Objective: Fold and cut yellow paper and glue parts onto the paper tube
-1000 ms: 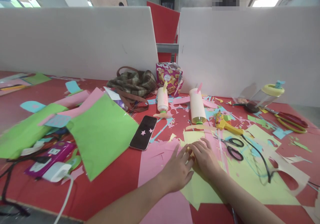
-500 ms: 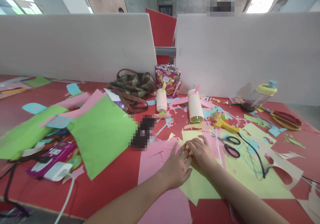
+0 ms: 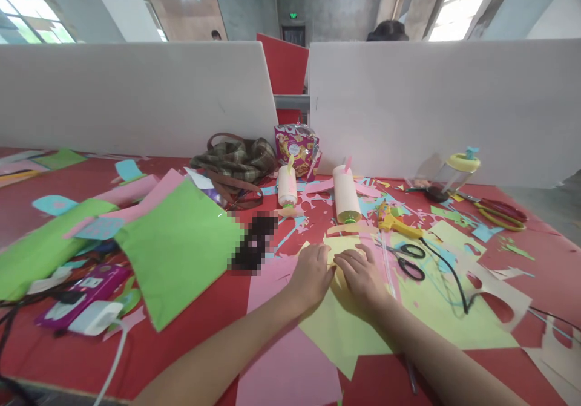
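Observation:
My left hand (image 3: 312,278) lies on a sheet of pale yellow paper (image 3: 354,330), its fingers bent and close together, gripping the sheet near its far left part. Right beside it, my right hand (image 3: 361,276) curls its fingers over the same paper, with the fingertips near my left thumb. A small raised bit of the yellow paper shows between the hands. My palms hide what lies beneath. A pink sheet (image 3: 285,363) spreads under the left forearm. Black-handled scissors (image 3: 408,261) and a yellow glue gun (image 3: 399,221) lie to the right of my right hand.
Two cream paper cylinders (image 3: 346,194) stand ahead among paper scraps. A green sheet (image 3: 177,248), a purple power strip (image 3: 84,294) and a white plug (image 3: 96,317) are at left. A plaid bag (image 3: 240,158), a snack bag (image 3: 297,149) and a clear jar (image 3: 454,176) stand near white partitions (image 3: 431,103).
My hands have drawn slightly apart; before, their fingers overlapped. More of the yellow sheet shows to the left, beneath my left hand. The camera view has shifted a little.

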{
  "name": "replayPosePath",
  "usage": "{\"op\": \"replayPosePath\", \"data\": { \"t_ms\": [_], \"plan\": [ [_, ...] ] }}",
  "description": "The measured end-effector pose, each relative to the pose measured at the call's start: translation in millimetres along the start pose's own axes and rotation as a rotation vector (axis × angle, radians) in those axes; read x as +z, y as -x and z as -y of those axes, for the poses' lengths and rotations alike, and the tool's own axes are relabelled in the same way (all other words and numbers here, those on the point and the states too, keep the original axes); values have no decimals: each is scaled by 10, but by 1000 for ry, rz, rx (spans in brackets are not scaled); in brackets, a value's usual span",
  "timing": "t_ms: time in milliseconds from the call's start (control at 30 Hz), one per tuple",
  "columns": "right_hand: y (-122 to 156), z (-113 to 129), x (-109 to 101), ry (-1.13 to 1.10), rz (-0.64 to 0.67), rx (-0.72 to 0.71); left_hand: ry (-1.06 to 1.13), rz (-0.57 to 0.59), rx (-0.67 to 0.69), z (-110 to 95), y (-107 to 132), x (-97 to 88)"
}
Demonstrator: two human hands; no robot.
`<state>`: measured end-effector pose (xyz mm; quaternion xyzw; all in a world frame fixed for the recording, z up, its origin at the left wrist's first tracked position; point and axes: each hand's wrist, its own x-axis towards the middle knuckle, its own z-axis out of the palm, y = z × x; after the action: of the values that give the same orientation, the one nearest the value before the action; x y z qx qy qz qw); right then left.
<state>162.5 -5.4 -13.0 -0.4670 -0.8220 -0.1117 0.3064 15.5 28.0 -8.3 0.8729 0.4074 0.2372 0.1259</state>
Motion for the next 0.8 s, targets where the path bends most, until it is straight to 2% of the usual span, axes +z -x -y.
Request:
{"op": "replayPosePath", "data": {
  "t_ms": [200,533,800],
  "plan": [
    [24,-57,4,-40,-37,24,74,54,34,79,-172,-20],
    [22,-46,43,-127,-122,57,131,75,32,83,-90,-35],
    [-4,-20,47,-98,-91,93,30,95,109,89,-51,-110]
  ]
}}
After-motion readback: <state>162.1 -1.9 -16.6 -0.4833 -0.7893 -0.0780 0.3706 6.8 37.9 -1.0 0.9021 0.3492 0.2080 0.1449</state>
